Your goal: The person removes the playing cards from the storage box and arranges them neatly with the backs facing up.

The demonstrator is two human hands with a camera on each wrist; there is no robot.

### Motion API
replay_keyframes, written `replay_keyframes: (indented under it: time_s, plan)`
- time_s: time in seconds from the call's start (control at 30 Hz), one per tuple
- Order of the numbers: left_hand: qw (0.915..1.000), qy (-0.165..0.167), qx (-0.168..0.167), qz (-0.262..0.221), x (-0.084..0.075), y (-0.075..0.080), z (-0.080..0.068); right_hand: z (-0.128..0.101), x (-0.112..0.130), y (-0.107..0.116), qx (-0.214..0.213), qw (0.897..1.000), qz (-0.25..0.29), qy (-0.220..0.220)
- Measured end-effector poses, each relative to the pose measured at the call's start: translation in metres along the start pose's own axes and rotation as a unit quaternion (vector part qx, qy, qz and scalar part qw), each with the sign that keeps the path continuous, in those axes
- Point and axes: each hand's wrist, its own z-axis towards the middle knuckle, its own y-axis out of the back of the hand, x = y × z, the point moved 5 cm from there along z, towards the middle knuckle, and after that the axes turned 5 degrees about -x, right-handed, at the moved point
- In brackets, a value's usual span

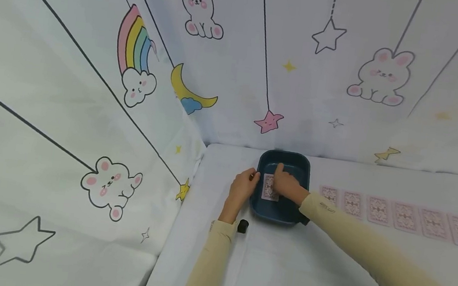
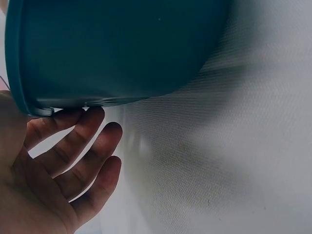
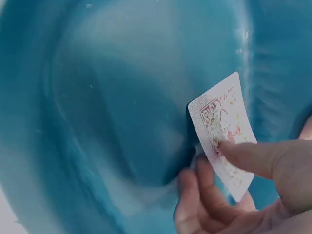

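A teal plastic basin (image 1: 276, 215) with rounded corners stands on the white table by the back wall. At its left side my left hand (image 1: 242, 186) holds the rim. In the left wrist view the fingers (image 2: 95, 119) bend up against the outside of the basin wall (image 2: 112, 53), while the thumb is mostly hidden. My right hand (image 1: 288, 183) is inside the basin and pinches a playing card (image 3: 224, 131) with a patterned red-and-white back. The thumb lies on the card's back, and the other fingers are partly behind it.
To the right of the basin several playing cards (image 1: 378, 210) lie patterned side up in a row. A small black object (image 1: 243, 226) is beside my left wrist. A white cloth wall (image 1: 238, 68) with cartoon prints rises behind and to the left of the table (image 1: 302, 276).
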Motion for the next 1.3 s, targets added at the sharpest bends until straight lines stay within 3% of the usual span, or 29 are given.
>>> replay_keyframes:
  time_s: [0.17, 0.3, 0.4, 0.83, 1.03, 1.3]
  plan:
    - [1.0, 0.0, 0.006, -0.002, 0.001, 0.0, -0.001, -0.005, -0.01, 0.006, -0.002, 0.993, 0.104, 0.047]
    - [1.0, 0.004, 0.003, -0.002, 0.0, 0.0, -0.001, -0.012, -0.018, 0.019, -0.008, 0.977, 0.198, 0.076]
    - [1.0, 0.008, -0.002, -0.002, 0.0, 0.0, -0.001, -0.018, -0.025, 0.029, -0.015, 0.967, 0.238, 0.089]
    - [0.9999, -0.007, -0.008, -0.004, -0.005, 0.002, -0.002, -0.044, -0.069, 0.069, -0.049, 0.955, 0.276, 0.097]
    - [0.9999, -0.01, -0.006, -0.005, -0.006, 0.003, -0.003, -0.055, -0.085, 0.08, -0.067, 0.956, 0.271, 0.092]
    - [0.9999, -0.009, -0.006, 0.002, -0.005, 0.002, -0.003, -0.065, -0.107, 0.087, -0.057, 0.96, 0.265, 0.071]
